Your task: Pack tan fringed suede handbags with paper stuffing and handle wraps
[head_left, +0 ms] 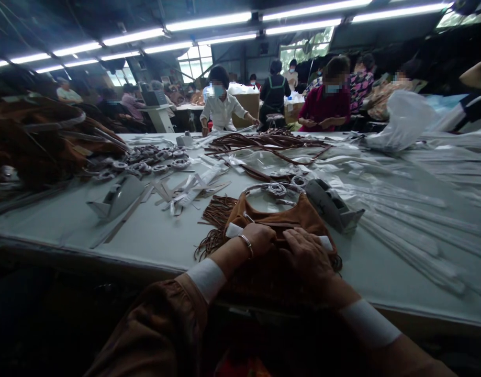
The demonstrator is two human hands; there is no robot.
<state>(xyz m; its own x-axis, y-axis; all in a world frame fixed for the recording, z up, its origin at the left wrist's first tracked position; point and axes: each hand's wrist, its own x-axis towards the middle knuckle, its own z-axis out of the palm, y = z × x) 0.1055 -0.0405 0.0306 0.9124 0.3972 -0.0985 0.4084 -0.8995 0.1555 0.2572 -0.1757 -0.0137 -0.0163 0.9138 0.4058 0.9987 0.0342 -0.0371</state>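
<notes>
Head camera: a brown fringed bag (303, 212) lies at the near edge of the bench (165, 230), a grey tape dispenser (332, 205) just beside it on the right. The left hand (259, 239) has its fingers curled over the bag, though whether they grip it I cannot tell; the right hand (309, 255) rests on it, fingers extended.

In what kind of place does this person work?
Probably a bag-making workshop: a fringed brown handbag, a pile of brown straps, and several workers under fluorescent tubes suggest it.
</notes>
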